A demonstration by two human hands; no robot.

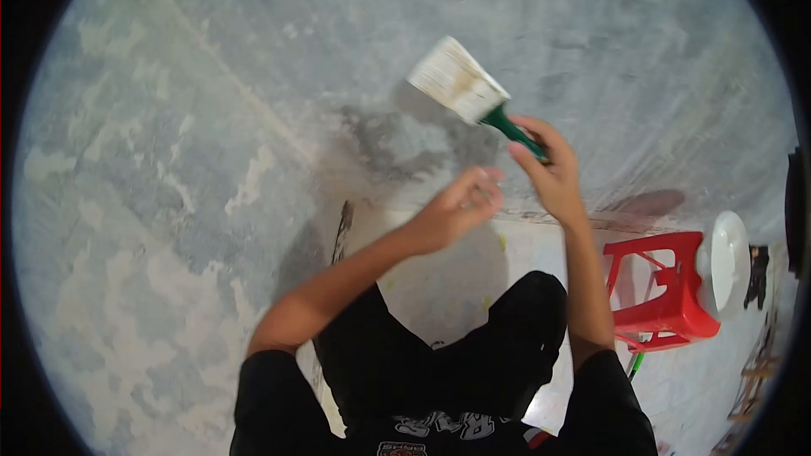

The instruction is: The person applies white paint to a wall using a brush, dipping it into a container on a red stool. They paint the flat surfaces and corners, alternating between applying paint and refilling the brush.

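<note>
A wide paintbrush [459,80] with pale, paint-caked bristles and a green handle is in my right hand [553,171]. Thumb and fingers close around the handle's end, and the bristles point up and left in front of the grey wall. Lower and to the left, my left hand [463,207] is smeared by motion. Its fingers are loosely bent and apart, with nothing visible in them. Just beyond both hands, a dark damp-looking patch [380,145] marks the wall low down near the corner.
Two grey, patchy walls [127,203] meet in a corner ahead. A red plastic stool [667,308] stands on the pale floor at the right, bearing a white dish [728,263]. My bent knees [532,312] are between my arms. A green-handled thing [636,365] lies by the stool.
</note>
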